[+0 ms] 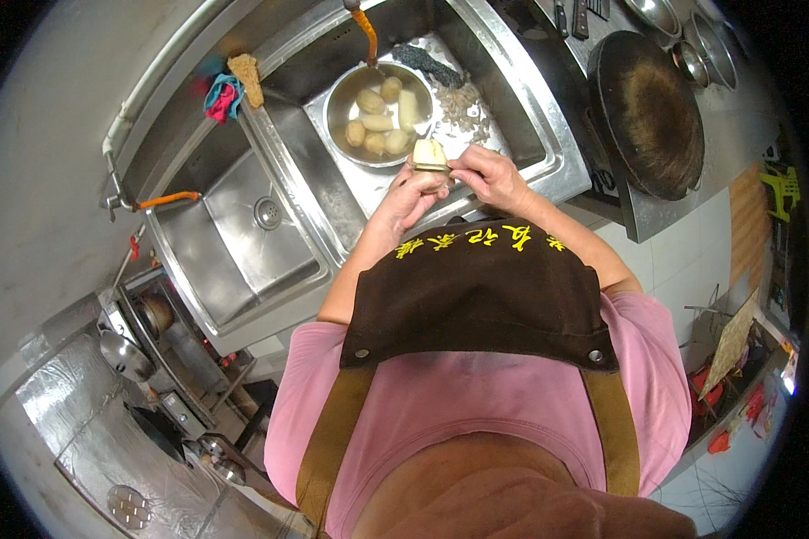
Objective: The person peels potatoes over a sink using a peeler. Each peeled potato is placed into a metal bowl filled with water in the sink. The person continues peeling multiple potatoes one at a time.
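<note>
My left hand grips a pale, peeled root vegetable, its blunt end pointing away from me. My right hand pinches a peeler that lies across the vegetable, with its blade against the near part. Just beyond both hands, a round steel pot stands in the right sink basin. Several root vegetables lie in it, some pale and long, others rounder and browner. Peelings are strewn on the basin floor right of the pot, beside a dark mesh scrubber.
An orange hose hangs over the pot. Left is a second basin with a drain; a sponge and cloths sit on the sink's back edge. A large wok and steel bowls occupy the right counter.
</note>
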A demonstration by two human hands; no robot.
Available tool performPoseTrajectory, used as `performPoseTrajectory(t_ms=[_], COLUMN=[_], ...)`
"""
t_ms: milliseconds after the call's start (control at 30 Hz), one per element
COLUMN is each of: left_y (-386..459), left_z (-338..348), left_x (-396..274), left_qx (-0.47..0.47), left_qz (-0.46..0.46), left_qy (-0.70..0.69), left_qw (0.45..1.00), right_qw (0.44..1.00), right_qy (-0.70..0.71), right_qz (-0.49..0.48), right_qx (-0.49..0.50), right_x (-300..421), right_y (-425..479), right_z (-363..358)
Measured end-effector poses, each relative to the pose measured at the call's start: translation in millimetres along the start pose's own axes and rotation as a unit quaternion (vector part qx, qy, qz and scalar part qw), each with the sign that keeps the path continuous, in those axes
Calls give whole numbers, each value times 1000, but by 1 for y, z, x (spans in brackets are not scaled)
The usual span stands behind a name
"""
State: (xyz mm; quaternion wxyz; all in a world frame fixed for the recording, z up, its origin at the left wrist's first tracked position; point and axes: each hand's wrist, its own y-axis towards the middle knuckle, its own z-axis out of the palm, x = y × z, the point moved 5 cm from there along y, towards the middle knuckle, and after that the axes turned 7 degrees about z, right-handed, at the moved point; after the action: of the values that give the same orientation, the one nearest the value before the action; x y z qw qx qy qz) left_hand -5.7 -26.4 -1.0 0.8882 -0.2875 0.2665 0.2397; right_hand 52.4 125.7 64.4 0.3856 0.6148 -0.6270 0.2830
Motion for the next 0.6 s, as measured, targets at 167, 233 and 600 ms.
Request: performPoseTrajectory(t_ms=[167, 233, 600], left_y=[0, -5, -11], left_z=[-1, 8, 22], left_x=[0, -2, -14], left_qx=[25, 50, 13], left_qz=[-19, -34, -21], left_qy=[-11, -36, 81], left_qw=[999, 998, 996], right_qw=[999, 997, 998], right_qy=[16, 8, -7], right_qz=[25, 66, 60], right_qx=[-13, -33, -30], right_x=[-12, -31, -25], right_y=[0, 0, 5], right_z=[0, -4, -15])
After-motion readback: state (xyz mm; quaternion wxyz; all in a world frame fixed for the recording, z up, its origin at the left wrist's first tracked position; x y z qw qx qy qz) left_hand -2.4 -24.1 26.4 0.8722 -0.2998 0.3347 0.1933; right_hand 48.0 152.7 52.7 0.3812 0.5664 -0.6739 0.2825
